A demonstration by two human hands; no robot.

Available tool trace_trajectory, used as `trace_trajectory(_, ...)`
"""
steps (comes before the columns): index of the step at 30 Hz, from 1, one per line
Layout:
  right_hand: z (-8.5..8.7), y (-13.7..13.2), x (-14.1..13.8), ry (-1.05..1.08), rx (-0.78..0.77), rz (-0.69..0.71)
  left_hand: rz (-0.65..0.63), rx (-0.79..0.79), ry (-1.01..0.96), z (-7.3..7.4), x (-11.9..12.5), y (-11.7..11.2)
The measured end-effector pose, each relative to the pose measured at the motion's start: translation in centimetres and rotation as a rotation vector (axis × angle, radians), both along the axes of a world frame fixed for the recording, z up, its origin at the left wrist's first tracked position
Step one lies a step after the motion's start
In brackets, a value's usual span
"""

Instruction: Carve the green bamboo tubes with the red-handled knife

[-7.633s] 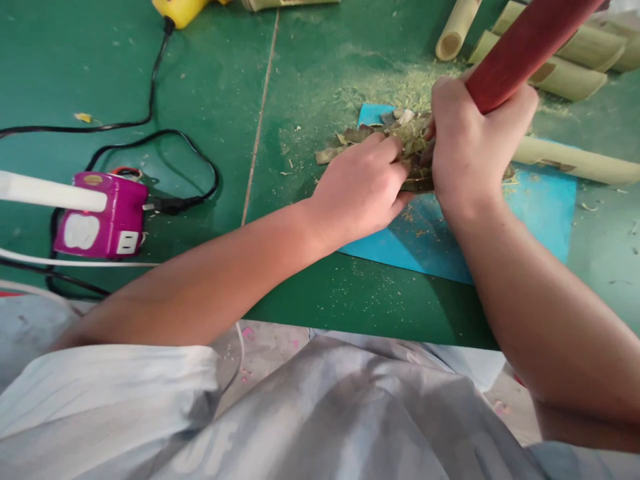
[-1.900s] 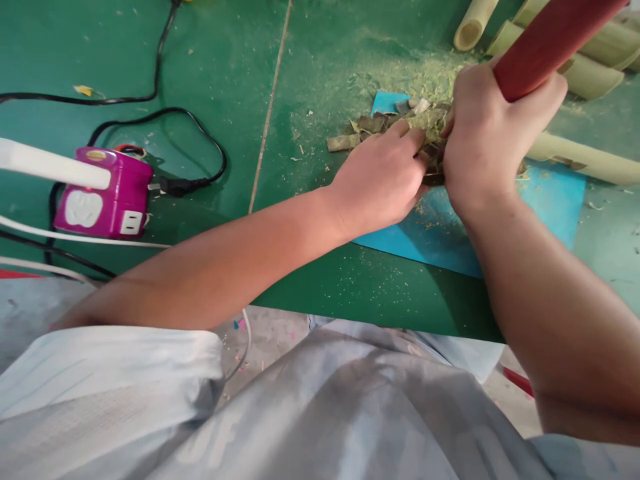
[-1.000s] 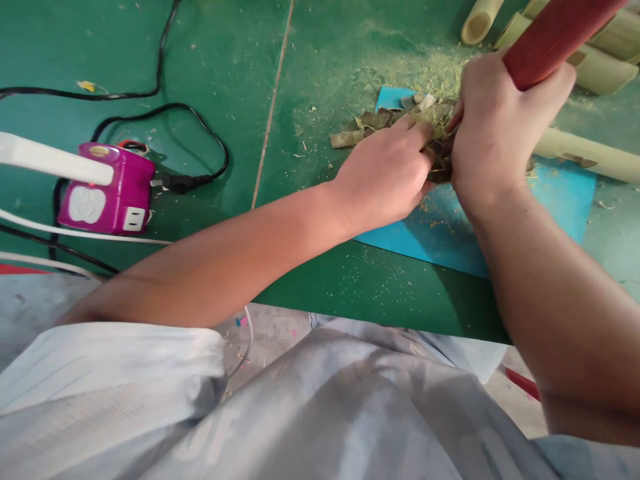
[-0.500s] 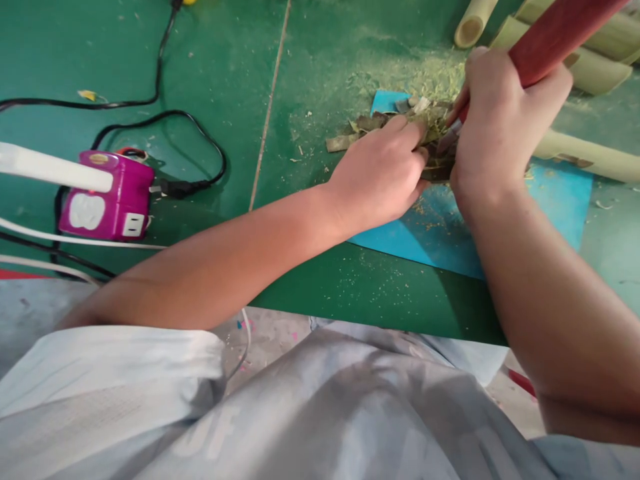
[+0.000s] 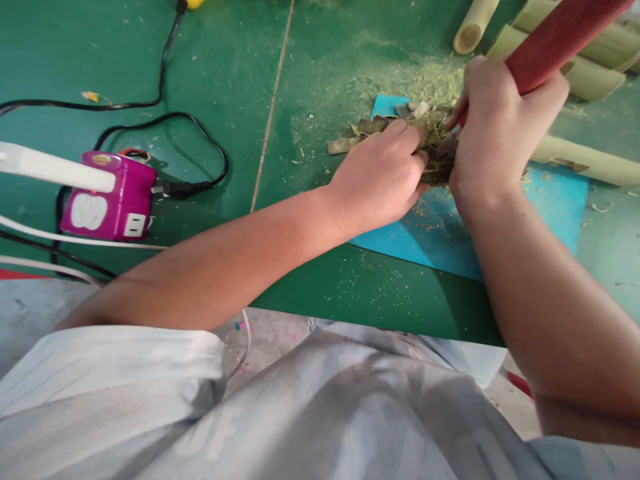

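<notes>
My right hand [image 5: 493,127] is wrapped round a thick red-handled carving tool [image 5: 563,40]. Its handle slants up to the right, and its metal tip points down to the left. The fingers of my left hand [image 5: 380,173] are curled and press on a dark brownish carved piece [image 5: 439,175], which lies between the hands and is largely hidden by them. Green and brown shavings [image 5: 433,127] are heaped just beyond the fingers. Under the work lies a blue mat [image 5: 430,243] dusted with chips.
A bamboo tube [image 5: 595,162] lies right of my right wrist. More bamboo pieces [image 5: 593,77] and a short tube [image 5: 473,30] lie at the upper right. On the green table's [image 5: 320,280] left are a purple power socket [image 5: 110,197] and black cords [image 5: 195,113].
The whole view has shifted very slightly. Both hands stay in nearly the same place, and the red-handled tool keeps about the same slant.
</notes>
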State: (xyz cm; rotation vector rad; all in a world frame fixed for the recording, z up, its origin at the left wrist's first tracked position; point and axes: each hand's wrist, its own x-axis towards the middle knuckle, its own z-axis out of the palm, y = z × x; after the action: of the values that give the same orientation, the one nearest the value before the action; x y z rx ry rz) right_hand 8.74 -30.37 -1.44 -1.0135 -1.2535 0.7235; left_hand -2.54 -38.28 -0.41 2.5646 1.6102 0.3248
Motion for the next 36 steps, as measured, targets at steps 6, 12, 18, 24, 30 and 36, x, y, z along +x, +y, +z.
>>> trace_trajectory(6, 0.11, 0.03, -0.05, -0.070, -0.056, -0.036, 0.000, 0.020, 0.016, -0.11, 0.01, -0.04)
trace_trajectory(12, -0.11, -0.47, 0.20, -0.123, 0.053, -0.006, 0.006, -0.002, -0.006, -0.09, 0.09, 0.15)
trace_trajectory(18, 0.33, -0.41, -0.07, -0.091, -0.064, -0.029, -0.004, -0.027, -0.020, -0.04, 0.13, 0.20)
trace_trajectory(24, 0.46, -0.04, -0.26, 0.002, -0.076, -0.095, 0.006, -0.012, -0.049, -0.36, -0.03, 0.29)
trace_trajectory(30, 0.66, -0.45, -0.42, 0.072, -0.028, -0.001, 0.001, 0.015, -0.068, -0.49, -0.07, 0.20)
trace_trajectory(36, 0.10, -0.05, -0.09, 0.036, 0.027, 0.027, 0.000, -0.001, -0.051, -0.36, -0.02, 0.10)
